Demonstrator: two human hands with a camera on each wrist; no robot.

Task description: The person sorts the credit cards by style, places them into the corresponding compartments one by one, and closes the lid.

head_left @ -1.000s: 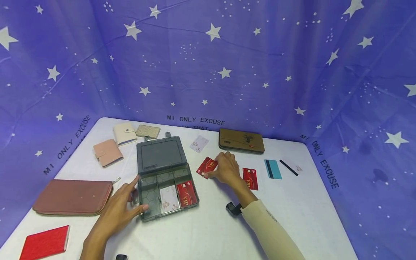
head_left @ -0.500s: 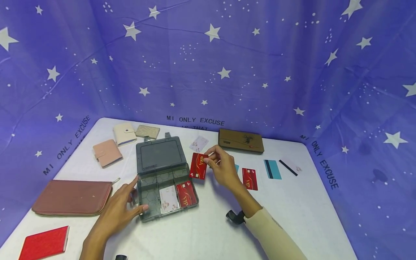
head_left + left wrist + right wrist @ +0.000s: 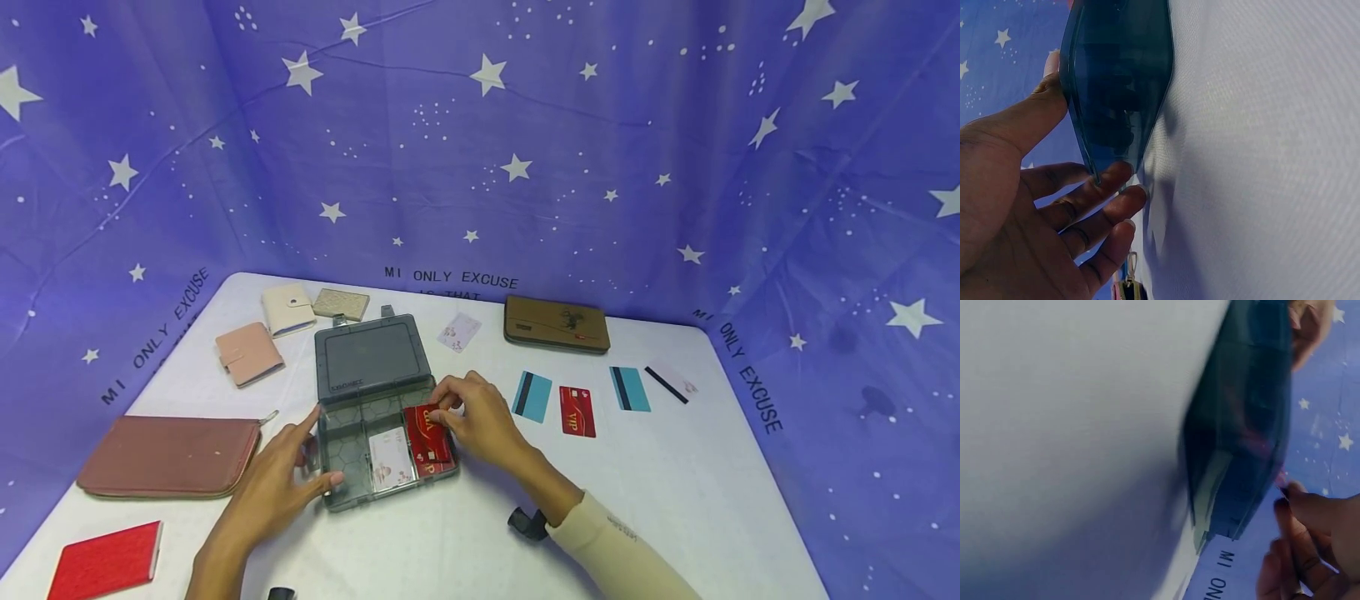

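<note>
A grey see-through compartment box (image 3: 343, 467) lies with its lid (image 3: 371, 358) folded back. My right hand (image 3: 480, 417) pinches a red VIP card (image 3: 426, 429) between thumb and fingers, over the box's right front compartment. Another red VIP card (image 3: 435, 469) lies beneath it, mostly covered. A white patterned card (image 3: 390, 458) sits in the compartment beside them. My left hand (image 3: 277, 475) rests against the box's left side, index finger and thumb spread along it. In the left wrist view, its thumb touches the rim and its other fingers (image 3: 1100, 219) are loosely extended near the box corner.
Right of the box lie two blue cards (image 3: 532, 397) (image 3: 630, 389), a red card (image 3: 577, 411) and a white striped card (image 3: 675, 383). Behind are another white card (image 3: 460, 332) and a brown wallet (image 3: 557, 325). A reddish-brown wallet (image 3: 172, 454), small card holders (image 3: 251, 353) and a red booklet (image 3: 107, 560) stand left.
My right hand has lifted the red card off the table and carried it left, over the box's right compartment. A blue card it had hidden now shows. The left hand stays in place.
</note>
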